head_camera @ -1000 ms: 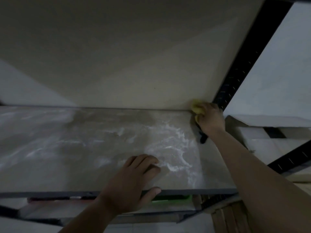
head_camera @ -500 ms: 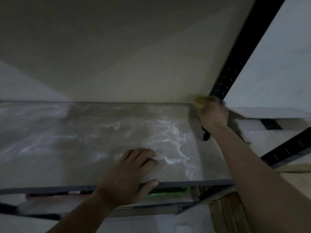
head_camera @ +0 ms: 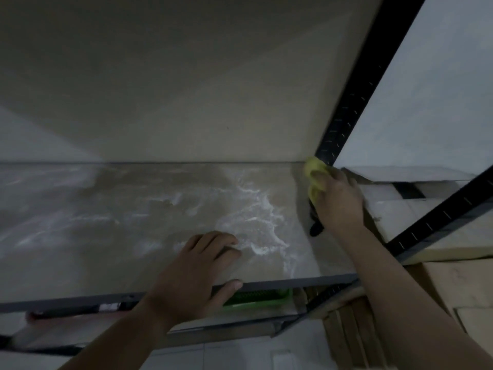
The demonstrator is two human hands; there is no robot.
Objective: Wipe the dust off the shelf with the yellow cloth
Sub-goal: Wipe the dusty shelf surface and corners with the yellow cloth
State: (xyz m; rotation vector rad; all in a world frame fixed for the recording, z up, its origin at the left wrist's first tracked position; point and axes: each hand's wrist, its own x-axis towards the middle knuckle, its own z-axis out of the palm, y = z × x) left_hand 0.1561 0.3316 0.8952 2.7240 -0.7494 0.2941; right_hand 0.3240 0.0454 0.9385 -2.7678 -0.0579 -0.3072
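the soft yellow cloth point(head_camera: 314, 173) is bunched in the closed right hand point(head_camera: 337, 201) at the shelf point(head_camera: 133, 209) corner. the left hand point(head_camera: 194, 273) is laid open on the front edge. being limp, the cloth is best gripped wadded.

Two hands point(head_camera: 197, 273), one yellow cloth point(head_camera: 314, 172), one dusty shelf point(head_camera: 106, 222), one green basket point(head_camera: 258, 299)

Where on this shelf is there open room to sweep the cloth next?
The shelf is bare from the left hand leftward to the picture's edge, and back to the wall. Dust streaks lie open between both hands. It is tight only at the back right corner, where the right hand presses the yellow cloth against the black upright.
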